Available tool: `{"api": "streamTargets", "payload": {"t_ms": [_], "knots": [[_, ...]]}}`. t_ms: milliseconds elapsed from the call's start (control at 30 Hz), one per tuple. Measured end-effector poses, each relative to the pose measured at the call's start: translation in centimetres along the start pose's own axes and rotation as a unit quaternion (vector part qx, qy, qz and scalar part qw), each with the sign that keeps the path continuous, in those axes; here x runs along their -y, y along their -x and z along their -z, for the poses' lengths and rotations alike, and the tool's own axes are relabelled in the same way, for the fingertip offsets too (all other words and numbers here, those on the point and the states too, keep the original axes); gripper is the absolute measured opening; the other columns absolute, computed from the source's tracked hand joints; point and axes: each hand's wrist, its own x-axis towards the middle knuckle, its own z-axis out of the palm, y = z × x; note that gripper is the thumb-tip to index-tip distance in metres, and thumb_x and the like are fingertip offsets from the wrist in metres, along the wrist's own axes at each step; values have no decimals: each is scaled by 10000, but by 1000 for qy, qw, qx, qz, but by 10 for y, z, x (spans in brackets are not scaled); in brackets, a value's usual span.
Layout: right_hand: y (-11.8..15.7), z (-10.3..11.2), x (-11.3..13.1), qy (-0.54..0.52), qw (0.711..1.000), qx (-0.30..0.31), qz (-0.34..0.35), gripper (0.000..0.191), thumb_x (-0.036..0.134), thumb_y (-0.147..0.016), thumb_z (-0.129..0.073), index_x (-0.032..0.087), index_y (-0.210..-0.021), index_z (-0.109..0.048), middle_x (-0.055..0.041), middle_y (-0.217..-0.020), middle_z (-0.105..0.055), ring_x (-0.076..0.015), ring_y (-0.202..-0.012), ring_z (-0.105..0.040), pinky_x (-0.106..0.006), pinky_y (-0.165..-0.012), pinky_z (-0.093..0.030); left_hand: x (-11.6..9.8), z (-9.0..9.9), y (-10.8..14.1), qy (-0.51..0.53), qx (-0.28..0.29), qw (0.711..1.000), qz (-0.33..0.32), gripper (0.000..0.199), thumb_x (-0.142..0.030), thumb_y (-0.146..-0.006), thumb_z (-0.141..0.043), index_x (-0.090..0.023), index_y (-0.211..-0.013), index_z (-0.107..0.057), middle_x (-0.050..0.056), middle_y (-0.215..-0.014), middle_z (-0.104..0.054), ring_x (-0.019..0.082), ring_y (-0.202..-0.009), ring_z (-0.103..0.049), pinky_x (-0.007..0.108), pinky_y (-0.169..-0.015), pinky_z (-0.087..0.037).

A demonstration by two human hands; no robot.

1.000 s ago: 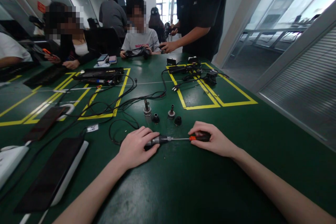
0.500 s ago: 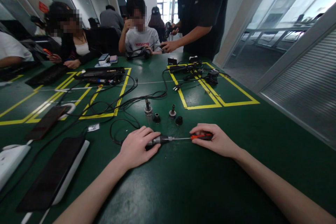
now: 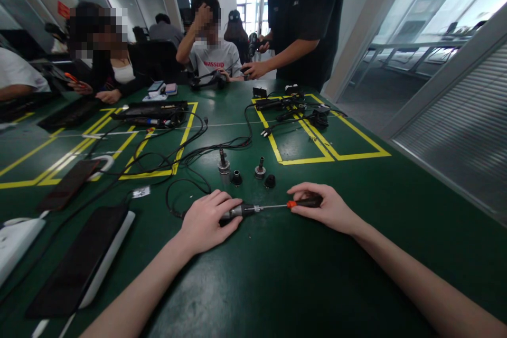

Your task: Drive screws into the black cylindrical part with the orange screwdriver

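Note:
My left hand (image 3: 209,222) is wrapped round a grey and black corded cylindrical tool (image 3: 249,209), holding it level on the green table; its exact kind is not clear. My right hand (image 3: 327,208) holds a screwdriver (image 3: 304,203) by its red and black handle. The thin shaft points left, and its tip meets the metal end of the tool. Just beyond the hands stand two metal fittings with dark stems, one taller (image 3: 223,163) and one shorter (image 3: 260,169). A black cone-shaped cap (image 3: 236,178) and a second black cap (image 3: 270,181) sit beside them.
At the left lie a large dark phone-like slab (image 3: 79,264), a smaller one (image 3: 69,185) and a white power strip (image 3: 18,248). Black cables (image 3: 190,150) cross the table. More corded gear (image 3: 293,105) lies within yellow tape. Several people sit or stand across the table.
The screwdriver handle has turned about its length, showing more black and less red. My right fingers have shifted on it. Across the table, a seated person's hand has risen to the head.

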Motion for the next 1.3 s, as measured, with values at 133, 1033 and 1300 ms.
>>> {"api": "streamTargets", "payload": {"t_ms": [133, 1033, 1300], "knots": [[0, -1, -1, 18, 1000, 12, 0, 394, 556, -967, -613, 207, -1022, -789, -58, -842, -746, -194, -703, -666, -313, -632, -539, 0, 0, 0, 3, 1, 1000, 3, 279, -344, -971, -617, -211, -1192, -725, 46, -1025, -748, 214, -921, -681, 348, -759, -584], [-4, 1, 1, -32, 997, -76, -11, 397, 540, -826, -771, 203, -1035, -757, -21, -752, -670, -175, -623, -604, -304, -592, -511, -4, -1, -4, -6, -1, 1000, 18, 267, -383, -1003, -600, -219, -1169, -730, 48, -1019, -748, 209, -919, -678, 336, -769, -571], [-2, 2, 1, -19, 998, -41, -45, 483, 640, -970, -560, 199, -953, -756, 18, -563, -551, -144, -472, -492, -282, -472, -426, -4, -1, -5, -3, -2, 1000, 17, 261, -369, -992, -610, -218, -1168, -731, 49, -1016, -746, 210, -917, -682, 341, -766, -579]]}}
